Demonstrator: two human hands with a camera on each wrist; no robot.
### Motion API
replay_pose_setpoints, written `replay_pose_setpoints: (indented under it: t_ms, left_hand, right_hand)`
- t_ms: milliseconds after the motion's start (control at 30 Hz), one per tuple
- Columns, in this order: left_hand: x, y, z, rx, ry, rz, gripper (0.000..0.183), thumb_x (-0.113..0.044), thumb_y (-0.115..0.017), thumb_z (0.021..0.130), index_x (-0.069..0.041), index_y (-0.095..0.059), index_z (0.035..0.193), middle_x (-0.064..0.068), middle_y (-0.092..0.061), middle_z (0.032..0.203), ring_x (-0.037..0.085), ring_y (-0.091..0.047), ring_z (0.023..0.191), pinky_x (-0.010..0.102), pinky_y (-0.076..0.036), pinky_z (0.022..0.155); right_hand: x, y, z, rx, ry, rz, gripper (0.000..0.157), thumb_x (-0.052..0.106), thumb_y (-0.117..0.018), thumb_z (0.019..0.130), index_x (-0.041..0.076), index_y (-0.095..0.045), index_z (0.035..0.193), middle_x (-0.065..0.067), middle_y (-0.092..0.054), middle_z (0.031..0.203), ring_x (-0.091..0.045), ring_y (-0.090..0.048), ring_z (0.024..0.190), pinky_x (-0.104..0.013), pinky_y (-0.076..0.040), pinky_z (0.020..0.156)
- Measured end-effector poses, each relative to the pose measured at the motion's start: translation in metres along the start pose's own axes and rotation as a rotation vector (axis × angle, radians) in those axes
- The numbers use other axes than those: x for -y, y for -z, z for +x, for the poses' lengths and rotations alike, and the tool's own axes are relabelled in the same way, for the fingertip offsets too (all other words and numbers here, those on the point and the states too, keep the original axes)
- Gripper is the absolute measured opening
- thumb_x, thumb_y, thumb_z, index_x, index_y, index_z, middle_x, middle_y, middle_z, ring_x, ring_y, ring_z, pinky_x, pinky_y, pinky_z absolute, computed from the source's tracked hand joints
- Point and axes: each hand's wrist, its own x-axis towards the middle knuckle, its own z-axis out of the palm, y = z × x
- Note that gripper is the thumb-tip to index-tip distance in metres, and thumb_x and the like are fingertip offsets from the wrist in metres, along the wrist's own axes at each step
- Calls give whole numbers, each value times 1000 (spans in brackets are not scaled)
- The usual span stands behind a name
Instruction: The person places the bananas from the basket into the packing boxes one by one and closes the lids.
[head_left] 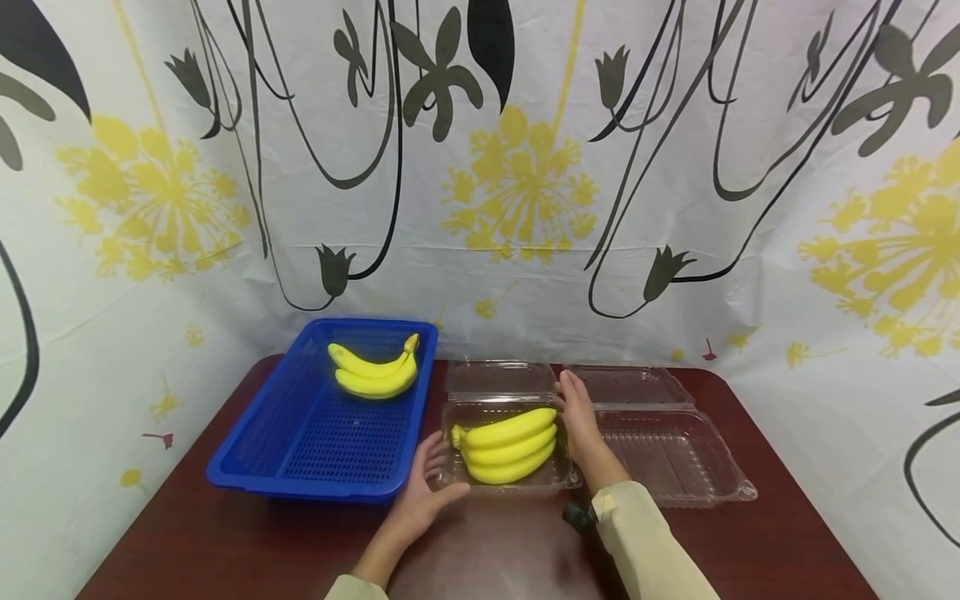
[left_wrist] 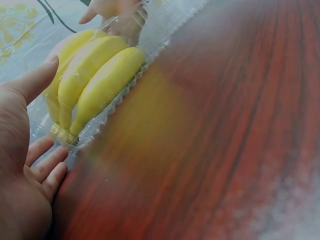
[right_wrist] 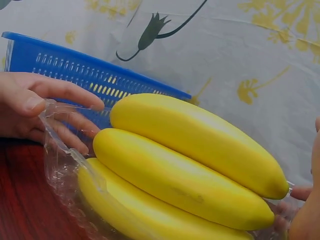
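A bunch of three yellow bananas (head_left: 512,450) lies in a clear plastic clamshell container (head_left: 567,467) at the middle of the table, its hinged lid (head_left: 500,380) folded back. My left hand (head_left: 420,493) is at the container's left side, thumb by the near edge and fingers spread along the wall. At the opposite side my right hand (head_left: 581,421) stands with fingers extended by the far right corner. In the left wrist view the banana stem end (left_wrist: 64,134) sits close to the left fingertips. Both hands have their fingers loosely straight around the container, not on the fruit.
A blue perforated basket (head_left: 352,458) stands at the left, with another bunch of bananas (head_left: 377,385) near its back right. Beside the right forearm is a second clear container (head_left: 663,454), lid back. A patterned cloth (head_left: 525,317) hangs behind the brown table (head_left: 780,550).
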Motion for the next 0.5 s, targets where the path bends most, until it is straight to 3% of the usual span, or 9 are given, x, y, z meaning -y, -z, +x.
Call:
replay_pose_setpoints:
  t_ms: [500]
  left_hand:
    - [-4, 2, 0, 22, 51, 30, 97, -9, -85, 72, -6, -27, 150, 22, -44, 139, 39, -42, 125, 56, -29, 104]
  right_hand:
    - [-1, 2, -12, -30, 115, 115, 64, 44, -34, 105, 7, -18, 155, -24, -35, 148, -34, -33, 136, -46, -24, 113]
